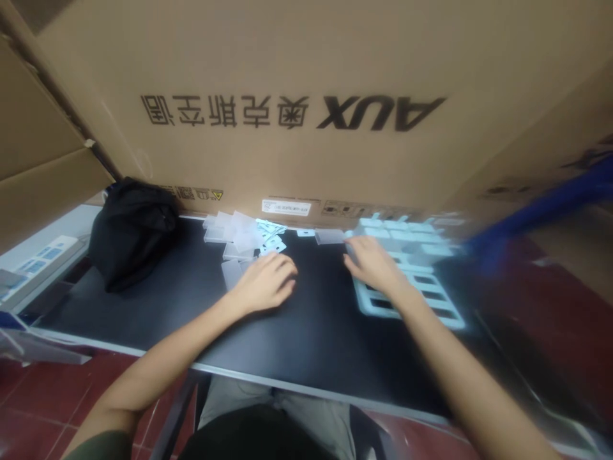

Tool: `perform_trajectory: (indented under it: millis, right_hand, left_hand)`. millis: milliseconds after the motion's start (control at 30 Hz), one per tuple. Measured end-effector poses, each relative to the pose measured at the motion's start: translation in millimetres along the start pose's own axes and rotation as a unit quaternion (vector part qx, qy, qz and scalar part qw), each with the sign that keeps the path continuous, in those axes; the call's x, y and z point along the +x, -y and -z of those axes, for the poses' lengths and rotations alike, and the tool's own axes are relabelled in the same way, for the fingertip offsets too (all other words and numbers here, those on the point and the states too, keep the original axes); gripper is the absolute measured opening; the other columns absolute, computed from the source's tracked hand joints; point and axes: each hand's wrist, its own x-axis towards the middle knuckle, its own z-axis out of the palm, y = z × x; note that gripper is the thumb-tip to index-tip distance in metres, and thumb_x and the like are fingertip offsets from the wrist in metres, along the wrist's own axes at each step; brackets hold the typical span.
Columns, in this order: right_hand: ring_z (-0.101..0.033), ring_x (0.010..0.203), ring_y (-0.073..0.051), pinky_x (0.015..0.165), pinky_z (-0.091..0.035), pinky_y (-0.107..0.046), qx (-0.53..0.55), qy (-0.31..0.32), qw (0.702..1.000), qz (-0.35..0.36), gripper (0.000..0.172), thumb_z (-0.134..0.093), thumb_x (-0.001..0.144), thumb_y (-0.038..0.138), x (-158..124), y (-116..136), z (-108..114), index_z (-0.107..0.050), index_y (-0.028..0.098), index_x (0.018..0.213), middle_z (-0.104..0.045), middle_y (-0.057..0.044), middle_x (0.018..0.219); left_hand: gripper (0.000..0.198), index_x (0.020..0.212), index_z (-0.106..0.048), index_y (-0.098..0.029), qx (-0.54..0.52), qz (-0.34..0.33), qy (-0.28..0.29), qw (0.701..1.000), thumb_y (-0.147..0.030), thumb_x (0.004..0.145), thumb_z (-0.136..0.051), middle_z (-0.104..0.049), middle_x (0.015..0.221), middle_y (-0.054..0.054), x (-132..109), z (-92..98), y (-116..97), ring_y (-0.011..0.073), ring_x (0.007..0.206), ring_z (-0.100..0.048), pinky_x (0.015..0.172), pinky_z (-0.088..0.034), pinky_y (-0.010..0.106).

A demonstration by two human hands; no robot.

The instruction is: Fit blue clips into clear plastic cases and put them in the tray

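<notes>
My left hand (265, 281) rests on the black table (306, 332), fingers curled together, just below a pile of small clear plastic pieces (239, 236). I cannot make out anything inside it. My right hand (373, 265) lies palm down with fingers stretched over the left edge of a pale blue slotted tray (421, 281). Several of the tray's slots hold pale pieces at the far end; the near slots look dark. A single clear piece (329, 236) lies just beyond my right fingertips.
A big cardboard box (306, 96) printed "AUX" stands along the table's far edge. A black bag (129, 230) sits at the left. A power strip (43, 252) lies further left. A blurred blue object (541, 207) is at the right. Red floor surrounds the table.
</notes>
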Motion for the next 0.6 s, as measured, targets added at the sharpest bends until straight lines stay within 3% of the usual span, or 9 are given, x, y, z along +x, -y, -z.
perform_trajectory:
  millis: [133, 267, 600]
  right_hand:
    - [-0.051, 0.124, -0.033, 0.101, -0.044, -0.040, -0.053, 0.087, 0.995, -0.003, 0.050, -0.047, 0.094, 0.018, 45, 21, -4, -0.053, 0.006, 0.142, -0.061, -0.020, 0.141]
    - [-0.053, 0.117, -0.033, 0.093, -0.045, -0.040, -0.071, 0.109, 0.991, -0.011, 0.043, -0.054, 0.086, 0.014, 64, 32, -5, -0.061, 0.007, 0.128, -0.066, -0.020, 0.130]
    - [-0.050, 0.124, -0.032, 0.096, -0.042, -0.040, -0.059, 0.113, 0.991, 0.045, 0.035, -0.053, 0.092, 0.015, 92, 73, -5, -0.064, 0.009, 0.124, -0.067, -0.021, 0.128]
  left_hand:
    - [0.065, 0.131, -0.060, -0.016, 0.097, 0.149, 0.000, 0.984, -0.065, 0.088, -0.068, -0.061, 0.132, 0.019, 2, 11.9, 13, 0.0389, 0.123, -0.054, 0.103, -0.048, 0.054]
    - [0.093, 0.137, -0.057, -0.014, 0.144, 0.191, 0.036, 0.970, -0.081, 0.074, -0.071, -0.062, 0.129, 0.022, 4, 1.9, 18, 0.0417, 0.121, -0.054, 0.104, -0.044, 0.054]
    - [0.076, 0.133, -0.056, -0.011, 0.142, 0.180, 0.050, 0.972, -0.058, 0.078, -0.080, -0.063, 0.123, 0.023, 11, -6.3, 17, 0.0425, 0.123, -0.055, 0.107, -0.043, 0.054]
